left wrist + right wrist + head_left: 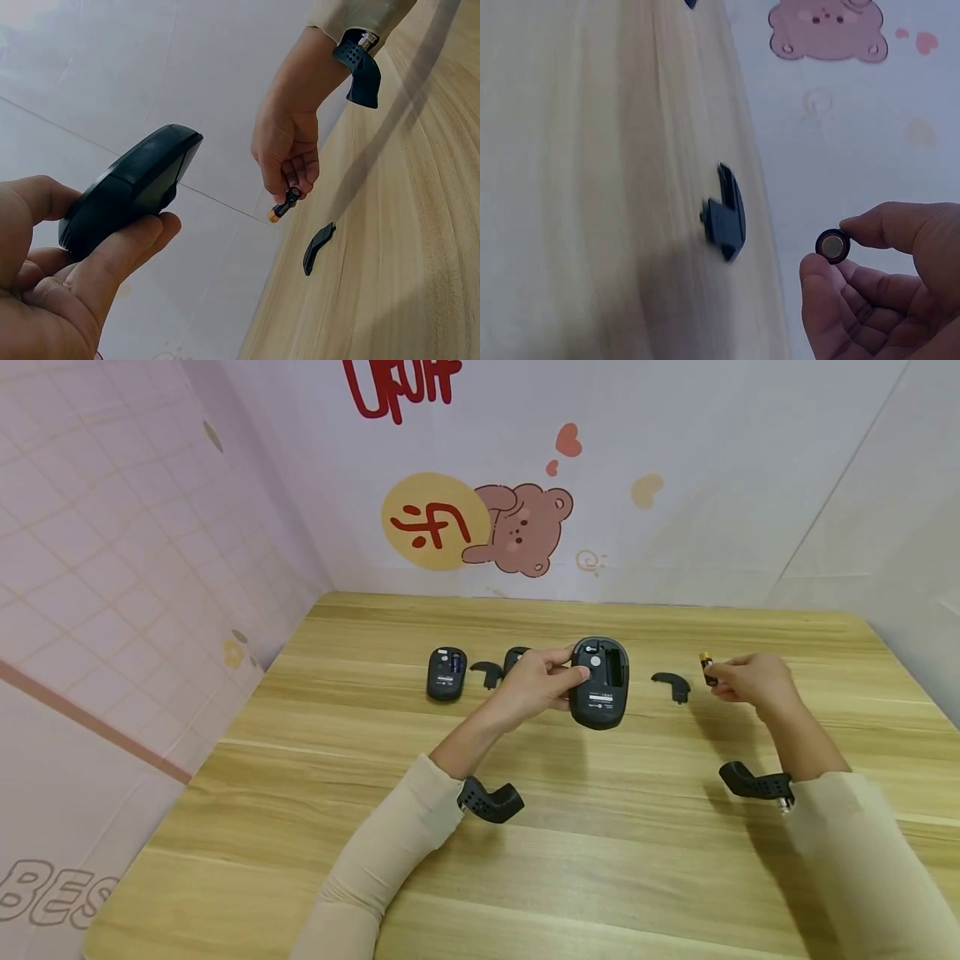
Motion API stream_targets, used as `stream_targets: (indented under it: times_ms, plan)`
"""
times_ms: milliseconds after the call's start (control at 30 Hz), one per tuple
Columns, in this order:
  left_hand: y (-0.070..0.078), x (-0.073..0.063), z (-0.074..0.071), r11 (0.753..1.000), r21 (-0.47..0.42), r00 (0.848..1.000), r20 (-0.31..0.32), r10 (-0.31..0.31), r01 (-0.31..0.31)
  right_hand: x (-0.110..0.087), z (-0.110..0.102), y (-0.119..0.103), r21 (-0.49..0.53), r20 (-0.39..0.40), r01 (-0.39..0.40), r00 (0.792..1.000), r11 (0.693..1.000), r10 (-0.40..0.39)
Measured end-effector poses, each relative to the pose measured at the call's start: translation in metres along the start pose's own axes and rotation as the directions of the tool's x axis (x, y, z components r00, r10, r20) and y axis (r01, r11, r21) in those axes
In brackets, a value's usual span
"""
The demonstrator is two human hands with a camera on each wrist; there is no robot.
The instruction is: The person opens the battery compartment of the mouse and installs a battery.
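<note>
My left hand [534, 683] grips a black computer mouse [600, 714] by its side, its underside facing the head camera and its battery slot [616, 667] bare. In the left wrist view the mouse [127, 187] sits between thumb and fingers. Over to the right, my right hand [757, 681] pinches a black battery with a gold end [706, 658] between thumb and fingers. The right wrist view shows the battery's round end [832, 246] face on. Between the hands a curved black battery cover [673, 685] lies on the table.
At the left of the wooden table [360, 877] another mouse [447, 674] lies underside up, a battery in its slot. Beside it are a second black cover [487, 672] and a third mouse [515, 657], partly hidden behind my left hand. A printed wall covering [675, 552] borders the table's back.
</note>
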State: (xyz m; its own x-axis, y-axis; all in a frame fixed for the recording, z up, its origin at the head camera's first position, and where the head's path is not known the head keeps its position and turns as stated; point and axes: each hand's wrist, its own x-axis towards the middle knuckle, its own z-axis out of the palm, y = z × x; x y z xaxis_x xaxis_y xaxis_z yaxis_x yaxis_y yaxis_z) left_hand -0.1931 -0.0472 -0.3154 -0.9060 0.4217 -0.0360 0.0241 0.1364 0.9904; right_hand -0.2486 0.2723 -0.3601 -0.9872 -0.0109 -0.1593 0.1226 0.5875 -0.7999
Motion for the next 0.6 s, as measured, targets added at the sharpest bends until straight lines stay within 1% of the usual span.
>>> stream_targets:
  times_ms: [133,233,400,600]
  plan:
    - [0.000,-0.001,0.000,1.000,0.002,1.000,0.000,-0.001,0.001,-0.009,0.009,-0.015,-0.025,0.021,0.046,0.999,0.999,-0.045]
    - [-0.001,-0.001,0.000,1.000,0.001,1.000,0.000,-0.002,0.002,-0.016,0.016,-0.025,-0.020,0.055,0.063,0.997,0.998,-0.061]
    - [-0.002,-0.002,0.001,1.000,-0.008,1.000,0.000,-0.008,0.008,-0.024,0.027,-0.040,0.040,0.135,0.072,0.988,0.997,-0.076]
    - [-0.004,-0.002,0.001,1.000,-0.011,1.000,0.010,-0.001,0.001,-0.033,0.036,-0.058,0.058,0.164,0.085,0.982,0.995,-0.094]
